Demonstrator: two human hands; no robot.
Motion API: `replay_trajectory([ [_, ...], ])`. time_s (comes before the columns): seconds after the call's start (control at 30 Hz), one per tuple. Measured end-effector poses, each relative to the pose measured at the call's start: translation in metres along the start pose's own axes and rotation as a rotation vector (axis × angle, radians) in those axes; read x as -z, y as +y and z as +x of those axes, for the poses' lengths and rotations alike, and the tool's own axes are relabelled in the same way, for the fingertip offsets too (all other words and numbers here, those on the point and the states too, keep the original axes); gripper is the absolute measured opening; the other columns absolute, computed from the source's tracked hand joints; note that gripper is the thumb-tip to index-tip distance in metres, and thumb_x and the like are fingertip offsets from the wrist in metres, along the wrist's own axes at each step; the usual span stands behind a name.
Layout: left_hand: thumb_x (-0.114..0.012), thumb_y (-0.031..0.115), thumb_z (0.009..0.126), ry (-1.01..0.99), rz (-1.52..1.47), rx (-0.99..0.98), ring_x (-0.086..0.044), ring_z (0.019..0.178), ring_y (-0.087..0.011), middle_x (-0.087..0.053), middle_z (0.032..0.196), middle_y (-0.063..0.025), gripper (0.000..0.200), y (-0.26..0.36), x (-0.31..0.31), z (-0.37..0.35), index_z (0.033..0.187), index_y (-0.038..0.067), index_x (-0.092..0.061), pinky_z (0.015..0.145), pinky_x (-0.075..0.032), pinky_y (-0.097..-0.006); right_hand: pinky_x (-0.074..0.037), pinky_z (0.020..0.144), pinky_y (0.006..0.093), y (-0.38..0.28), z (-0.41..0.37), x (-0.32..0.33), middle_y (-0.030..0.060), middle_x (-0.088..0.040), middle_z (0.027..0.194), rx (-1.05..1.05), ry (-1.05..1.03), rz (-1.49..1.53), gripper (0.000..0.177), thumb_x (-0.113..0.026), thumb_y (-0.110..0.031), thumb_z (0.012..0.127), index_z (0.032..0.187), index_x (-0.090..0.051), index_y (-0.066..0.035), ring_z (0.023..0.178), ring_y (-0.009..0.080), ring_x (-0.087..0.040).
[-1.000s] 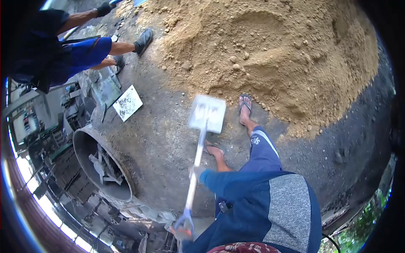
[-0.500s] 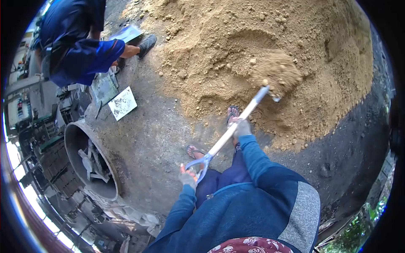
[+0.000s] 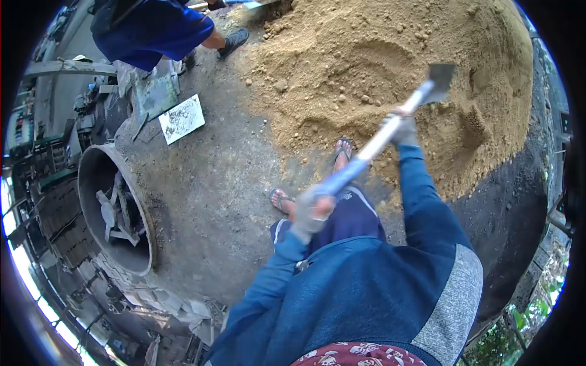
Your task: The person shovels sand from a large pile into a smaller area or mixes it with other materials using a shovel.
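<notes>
A long-handled shovel point(image 3: 379, 139) runs diagonally from near my waist up to the right. Its flat metal blade point(image 3: 439, 82), with no load visible on it, is over the pile of brown sand point(image 3: 342, 67). My left hand point(image 3: 312, 215), in a pale glove, is closed round the blue grip at the near end, slightly blurred. Farther up, my right hand point(image 3: 403, 127), also gloved, wraps round the shaft close to the blade. My sandalled feet stand at the pile's near edge, below the shaft.
Another person point(image 3: 152, 30) in blue shorts stands at the upper left, beside the pile. A round drum point(image 3: 151, 244) holding metal pieces lies at the left. Between them is a speckled white board point(image 3: 182, 119) on the ground.
The shovel has swung up and to the right, and the sand on its blade is gone. Both hands have moved up and right with it. The other person now appears higher in view.
</notes>
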State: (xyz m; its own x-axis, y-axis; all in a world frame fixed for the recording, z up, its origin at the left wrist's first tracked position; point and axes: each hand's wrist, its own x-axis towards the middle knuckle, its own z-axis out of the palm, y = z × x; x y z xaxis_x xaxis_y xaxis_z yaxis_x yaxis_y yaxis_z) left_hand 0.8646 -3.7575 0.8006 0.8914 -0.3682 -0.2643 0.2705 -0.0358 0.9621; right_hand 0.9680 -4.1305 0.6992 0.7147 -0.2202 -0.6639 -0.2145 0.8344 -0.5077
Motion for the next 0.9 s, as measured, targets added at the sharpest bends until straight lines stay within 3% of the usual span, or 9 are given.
replay_trajectory([
  [0.07, -0.057, 0.037, 0.091, 0.712, -0.854, 0.633, -0.054, 0.059, -0.0134, -0.057, 0.072, 0.0028, 0.029, -0.099, 0.049, -0.066, 0.095, 0.008, -0.063, 0.054, -0.048, -0.0331, -0.05, 0.065, 0.0422, 0.13, 0.021, 0.001, 0.0017, -0.046, 0.067, -0.125, -0.05, 0.009, 0.009, -0.057, -0.011, 0.081, 0.083, -0.048, -0.011, 0.062, 0.0214, -0.051],
  [0.2, -0.049, 0.059, 0.089, 1.098, -0.978, 0.662, -0.06, 0.095, -0.0292, -0.064, 0.099, -0.0117, 0.058, -0.101, 0.112, -0.267, 0.103, 0.004, -0.063, 0.088, -0.049, -0.0479, -0.051, 0.057, 0.0403, 0.381, -0.086, -0.022, 0.0072, -0.056, 0.066, -0.518, 0.025, -0.317, 0.009, -0.057, -0.01, 0.085, 0.092, -0.056, -0.004, 0.059, 0.0233, -0.06],
  [0.23, -0.052, 0.054, 0.091, 0.857, -1.184, 0.683, -0.06, 0.101, -0.0321, -0.063, 0.106, -0.0168, 0.056, -0.134, 0.148, -0.38, 0.109, 0.002, -0.06, 0.09, -0.048, -0.0491, -0.052, 0.053, 0.043, 0.384, -0.132, -0.062, 0.0076, -0.056, 0.066, -0.494, 0.115, -0.407, 0.01, -0.06, -0.012, 0.086, 0.089, -0.056, -0.004, 0.057, 0.0252, -0.061],
  [0.4, -0.046, 0.049, 0.095, 1.848, -0.196, 0.893, -0.057, 0.106, -0.028, -0.058, 0.115, -0.0153, 0.058, -0.022, 0.102, -0.39, 0.13, 0.002, -0.046, 0.091, -0.049, -0.0445, -0.051, 0.045, 0.0498, 0.548, -0.192, -0.033, 0.0114, -0.058, 0.067, -1.135, 0.212, -0.322, 0.011, -0.059, -0.014, 0.09, 0.088, -0.056, -0.003, 0.053, 0.0296, -0.061],
  [0.53, -0.049, 0.043, 0.095, 1.075, -0.98, 0.557, -0.061, 0.089, -0.0232, -0.062, 0.099, -0.0082, 0.049, -0.121, 0.153, -0.272, 0.124, 0.004, -0.054, 0.088, -0.05, -0.0413, -0.053, 0.059, 0.045, 0.476, -0.05, -0.003, 0.0123, -0.06, 0.073, -0.618, -0.014, -0.628, 0.017, -0.048, -0.016, 0.094, 0.09, -0.058, -0.004, 0.064, 0.0286, -0.063],
  [0.57, -0.052, 0.04, 0.096, 1.25, -0.455, 0.562, -0.06, 0.068, -0.019, -0.059, 0.076, -0.0031, 0.036, -0.142, 0.135, -0.178, 0.108, 0.007, -0.06, 0.07, -0.054, -0.0367, -0.053, 0.064, 0.0465, 0.421, 0.009, 0.003, 0.0146, -0.061, 0.076, -0.464, -0.108, -0.873, 0.02, -0.043, -0.015, 0.096, 0.089, -0.058, -0.003, 0.071, 0.0308, -0.064],
  [0.63, -0.056, 0.041, 0.094, 1.233, -0.497, 0.623, -0.04, 0.044, -0.009, -0.038, 0.055, 0.0028, 0.029, -0.142, 0.116, -0.054, 0.083, 0.015, -0.051, 0.038, -0.034, -0.0308, -0.054, 0.062, 0.0498, 0.394, 0.128, 0.03, 0.0128, -0.056, 0.077, -0.698, 0.068, -0.05, 0.011, -0.044, -0.015, 0.095, 0.097, -0.05, -0.005, 0.065, 0.0323, -0.059],
  [0.7, -0.058, 0.045, 0.092, 1.23, -0.457, 0.65, -0.039, 0.042, -0.0097, -0.04, 0.055, 0.0027, 0.033, -0.142, 0.11, -0.031, 0.08, 0.015, -0.048, 0.036, -0.034, -0.0305, -0.055, 0.06, 0.0523, 0.367, 0.144, 0.017, 0.0123, -0.054, 0.079, -0.658, 0.37, -0.137, 0.011, -0.048, -0.011, 0.092, 0.103, -0.046, -0.007, 0.063, 0.0315, -0.059],
  [0.9, -0.061, 0.056, 0.085, 1.037, -0.593, 0.807, -0.046, 0.048, -0.0166, -0.039, 0.056, 0.0, 0.045, -0.176, 0.088, -0.055, 0.078, 0.013, -0.048, 0.045, -0.044, -0.0362, -0.053, 0.06, 0.0549, 0.259, 0.082, 0.085, 0.0118, -0.055, 0.083, -0.393, 0.192, 0.098, 0.021, -0.05, -0.003, 0.087, 0.107, -0.05, -0.009, 0.067, 0.03, -0.059],
])
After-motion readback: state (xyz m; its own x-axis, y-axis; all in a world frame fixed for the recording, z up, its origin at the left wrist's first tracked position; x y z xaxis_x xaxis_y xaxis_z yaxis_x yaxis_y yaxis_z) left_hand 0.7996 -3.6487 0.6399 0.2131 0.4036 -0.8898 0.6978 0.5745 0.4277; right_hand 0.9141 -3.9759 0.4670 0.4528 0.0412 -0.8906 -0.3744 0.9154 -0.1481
